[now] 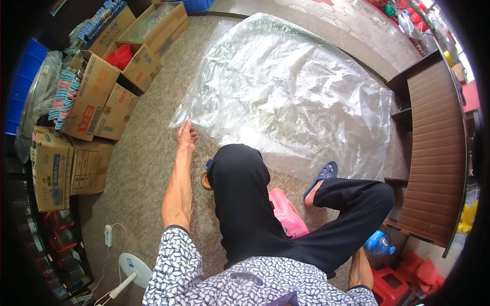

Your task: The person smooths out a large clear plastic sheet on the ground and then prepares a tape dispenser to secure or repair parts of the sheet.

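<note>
A large, crumpled clear plastic sheet lies spread over the floor before me. My left hand reaches out to its near left corner, with the fingertips at the edge. Whether the fingers pinch the film cannot be made out. Only my right forearm shows; the hand itself is hidden behind my bent leg. A pink plastic item lies between my legs, partly covered by them. Beside my left knee, a roll of orange tape peeks out next to a small blue part.
Cardboard boxes line the left side, one holding red plastic items. A white round-based stand and a power strip with cords are lower left. A brown cabinet, water bottle and red stool border the right.
</note>
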Available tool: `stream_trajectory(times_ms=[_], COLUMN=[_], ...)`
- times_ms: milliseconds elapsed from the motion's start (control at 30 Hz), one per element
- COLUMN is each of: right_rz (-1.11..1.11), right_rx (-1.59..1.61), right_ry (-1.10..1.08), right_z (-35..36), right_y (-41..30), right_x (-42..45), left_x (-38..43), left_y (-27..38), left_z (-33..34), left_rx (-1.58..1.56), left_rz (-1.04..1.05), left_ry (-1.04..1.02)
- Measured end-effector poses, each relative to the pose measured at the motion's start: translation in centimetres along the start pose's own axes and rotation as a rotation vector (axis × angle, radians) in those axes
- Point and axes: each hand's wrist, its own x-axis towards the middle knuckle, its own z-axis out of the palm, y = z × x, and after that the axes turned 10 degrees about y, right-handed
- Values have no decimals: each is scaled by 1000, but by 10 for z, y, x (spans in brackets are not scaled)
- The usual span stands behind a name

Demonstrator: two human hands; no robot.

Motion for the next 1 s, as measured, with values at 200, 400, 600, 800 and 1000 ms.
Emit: stream_trajectory(times_ms=[200,400,600,800,1000], right_rz=[-6,12,48,67,69], right_rx=[-3,-30,-58,-82,-83], right_ry=[9,7,-10,-24,-30], right_z=[2,4,10,11,13], right_y=[-8,-14,-22,-29,-36], right_x=[1,-3,1,9,17], left_x=[31,22,39,46,48], left_y=[-14,-25,-31,-74,-75], left_z=[10,14,-38,-66,-76], left_rx=[-267,131,236,69,48], left_rz=[-198,-121,348,-27,-127], left_ry=[55,101,205,378,302])
